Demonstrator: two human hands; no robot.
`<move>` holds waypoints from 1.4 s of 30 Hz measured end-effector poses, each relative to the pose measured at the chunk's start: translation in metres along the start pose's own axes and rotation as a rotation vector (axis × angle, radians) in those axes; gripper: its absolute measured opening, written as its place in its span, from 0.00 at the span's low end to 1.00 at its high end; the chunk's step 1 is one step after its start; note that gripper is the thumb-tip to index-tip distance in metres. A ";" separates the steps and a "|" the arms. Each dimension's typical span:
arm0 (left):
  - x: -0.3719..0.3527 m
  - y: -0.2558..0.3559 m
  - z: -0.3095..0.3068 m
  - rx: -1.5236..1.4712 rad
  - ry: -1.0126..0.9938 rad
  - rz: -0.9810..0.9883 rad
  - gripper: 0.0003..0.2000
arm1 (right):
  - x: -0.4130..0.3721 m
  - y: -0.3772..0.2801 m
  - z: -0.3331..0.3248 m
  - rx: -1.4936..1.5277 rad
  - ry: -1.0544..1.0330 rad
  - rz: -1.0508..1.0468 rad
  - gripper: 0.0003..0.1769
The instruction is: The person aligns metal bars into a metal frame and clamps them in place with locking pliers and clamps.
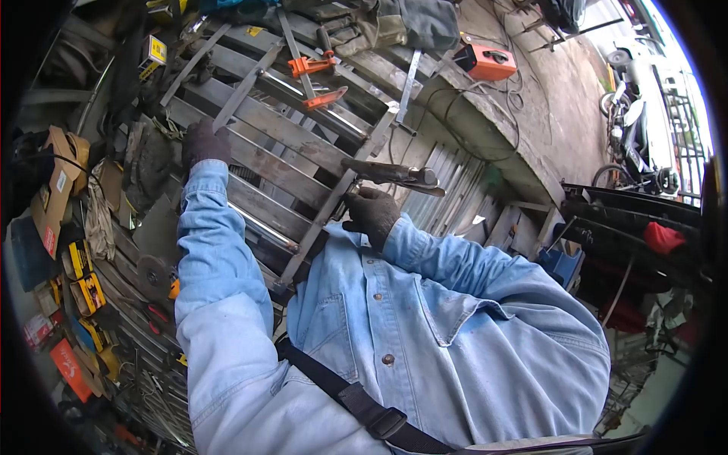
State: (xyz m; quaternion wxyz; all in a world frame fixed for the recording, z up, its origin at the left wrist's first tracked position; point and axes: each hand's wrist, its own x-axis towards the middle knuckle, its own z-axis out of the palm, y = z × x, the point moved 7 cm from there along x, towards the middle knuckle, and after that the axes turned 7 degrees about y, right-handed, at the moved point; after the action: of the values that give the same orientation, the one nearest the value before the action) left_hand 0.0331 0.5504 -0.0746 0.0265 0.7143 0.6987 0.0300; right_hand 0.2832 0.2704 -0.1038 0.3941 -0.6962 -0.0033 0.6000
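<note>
My left hand point(206, 145), in a dark work glove, is closed at the lower end of a flat metal bar point(246, 87). That bar lies across the slats of a metal frame point(282, 125). My right hand point(373, 216), also gloved, is curled at the frame's near end bar point(322, 220); what its fingers pinch is hidden. Just above it a dark, hammer-like tool point(387, 173) rests on the frame, its thick end pointing right. Beyond the hands, an orange bar clamp point(309, 67) sits on the slats.
An orange portable machine point(485, 61) stands on the concrete ledge at upper right, with cables around it. Grey cloth or gloves point(371, 26) lie at the frame's far end. Boxes point(85, 280) and loose tools crowd the left. A motorcycle point(629, 129) stands outside.
</note>
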 end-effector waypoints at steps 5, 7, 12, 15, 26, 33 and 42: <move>-0.007 -0.003 0.002 -0.016 0.025 0.023 0.19 | 0.002 0.011 -0.003 0.099 -0.106 0.030 0.15; -0.006 -0.003 0.002 -0.074 0.101 0.084 0.19 | 0.003 0.011 0.003 0.101 -0.164 0.032 0.15; 0.002 -0.009 0.002 -0.136 0.081 0.069 0.17 | 0.022 0.017 0.006 0.138 -0.134 -0.091 0.13; -0.003 -0.002 -0.007 -0.250 0.017 0.094 0.16 | 0.030 0.021 0.006 0.155 -0.143 -0.100 0.11; -0.010 -0.018 -0.031 -0.345 0.083 0.147 0.17 | 0.030 0.019 0.005 0.150 -0.151 -0.084 0.11; -0.042 0.021 -0.129 -0.281 0.199 0.217 0.17 | 0.029 0.023 0.001 0.200 -0.162 -0.024 0.08; -0.063 0.034 -0.160 -0.263 0.253 0.144 0.16 | 0.074 0.046 0.002 0.011 -0.503 -0.412 0.06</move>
State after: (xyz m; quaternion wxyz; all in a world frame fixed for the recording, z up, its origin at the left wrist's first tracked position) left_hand 0.0527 0.4857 0.0876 0.0293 0.7434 0.6335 0.2127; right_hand 0.2805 0.2749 -0.1909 0.4977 -0.5088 -0.2382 0.6608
